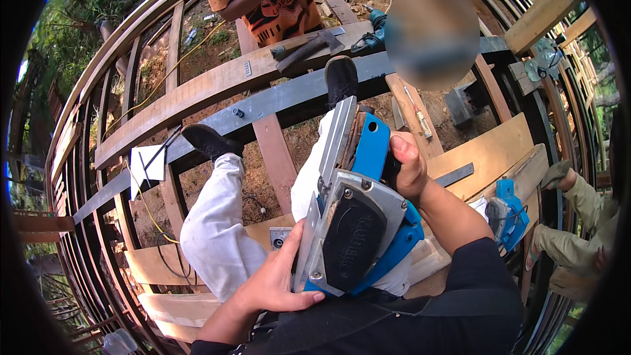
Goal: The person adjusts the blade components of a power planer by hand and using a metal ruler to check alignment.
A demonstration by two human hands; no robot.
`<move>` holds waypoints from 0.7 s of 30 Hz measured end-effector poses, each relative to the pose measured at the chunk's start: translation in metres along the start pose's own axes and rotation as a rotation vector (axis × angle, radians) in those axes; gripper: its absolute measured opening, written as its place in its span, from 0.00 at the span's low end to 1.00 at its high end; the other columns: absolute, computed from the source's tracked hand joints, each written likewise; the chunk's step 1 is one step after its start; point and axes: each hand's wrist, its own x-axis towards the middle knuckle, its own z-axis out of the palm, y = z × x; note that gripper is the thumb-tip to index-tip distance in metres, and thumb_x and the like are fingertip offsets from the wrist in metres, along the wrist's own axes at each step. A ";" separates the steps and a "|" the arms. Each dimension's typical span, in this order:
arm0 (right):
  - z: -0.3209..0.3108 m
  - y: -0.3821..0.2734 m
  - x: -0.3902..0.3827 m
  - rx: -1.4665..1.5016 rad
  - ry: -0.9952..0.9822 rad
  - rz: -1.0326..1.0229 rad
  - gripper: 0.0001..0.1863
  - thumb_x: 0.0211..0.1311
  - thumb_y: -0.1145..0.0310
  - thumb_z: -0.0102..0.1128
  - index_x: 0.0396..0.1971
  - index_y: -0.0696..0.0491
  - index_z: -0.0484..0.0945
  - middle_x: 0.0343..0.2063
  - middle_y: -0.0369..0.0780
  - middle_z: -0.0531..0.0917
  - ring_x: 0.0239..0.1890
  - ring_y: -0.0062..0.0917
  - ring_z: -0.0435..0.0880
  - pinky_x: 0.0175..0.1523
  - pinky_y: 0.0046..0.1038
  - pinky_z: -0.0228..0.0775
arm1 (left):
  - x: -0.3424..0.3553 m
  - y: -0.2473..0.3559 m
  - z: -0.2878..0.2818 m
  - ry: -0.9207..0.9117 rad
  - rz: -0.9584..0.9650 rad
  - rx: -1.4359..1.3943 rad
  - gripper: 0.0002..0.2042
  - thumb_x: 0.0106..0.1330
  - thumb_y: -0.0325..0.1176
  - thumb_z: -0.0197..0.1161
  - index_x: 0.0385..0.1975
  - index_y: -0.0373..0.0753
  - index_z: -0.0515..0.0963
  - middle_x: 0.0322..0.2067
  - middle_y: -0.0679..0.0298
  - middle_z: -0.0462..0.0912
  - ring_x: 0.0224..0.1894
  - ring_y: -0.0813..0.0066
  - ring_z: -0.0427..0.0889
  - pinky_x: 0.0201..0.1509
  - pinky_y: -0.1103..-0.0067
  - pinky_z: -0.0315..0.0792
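Note:
A blue and grey electric hand planer is held over my lap, turned on its side, its long metal sole facing left. My right hand is closed around the blue handle near the far end; the fingers behind it are partly hidden. My left hand grips the near end, fingers along the metal sole and thumb on the housing. A thin metal strip shows beside the sole, above the left fingers. Below the left hand's side, a small metal piece lies on a plank.
Beams span bare ground with gaps between them. A hammer-like tool, a drill and a chisel-like tool lie ahead. A second blue power tool sits right, near a gloved co-worker. Another person stands ahead.

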 end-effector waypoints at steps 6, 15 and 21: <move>-0.016 -0.008 -0.007 -0.114 -0.074 -0.015 0.38 0.65 0.34 0.38 0.30 0.59 0.74 0.27 0.37 0.78 0.28 0.20 0.74 0.35 0.24 0.67 | 0.000 0.009 0.006 0.053 -0.060 0.002 0.59 0.43 0.46 0.72 0.70 0.24 0.41 0.65 0.39 0.61 0.69 0.52 0.62 0.71 0.72 0.53; -0.035 0.015 0.031 -0.770 0.153 -0.870 0.43 0.60 0.27 0.42 0.26 0.62 0.74 0.19 0.42 0.74 0.23 0.29 0.76 0.30 0.29 0.66 | 0.002 0.000 -0.001 0.039 0.095 0.105 0.56 0.50 0.45 0.70 0.70 0.24 0.39 0.58 0.31 0.67 0.61 0.42 0.72 0.65 0.70 0.63; -0.030 0.034 0.026 -0.627 0.210 -0.624 0.43 0.61 0.31 0.43 0.35 0.65 0.78 0.19 0.41 0.76 0.21 0.28 0.75 0.27 0.29 0.64 | 0.004 0.012 -0.004 -0.014 -0.018 0.002 0.56 0.51 0.45 0.69 0.70 0.25 0.35 0.53 0.29 0.70 0.55 0.40 0.77 0.60 0.69 0.68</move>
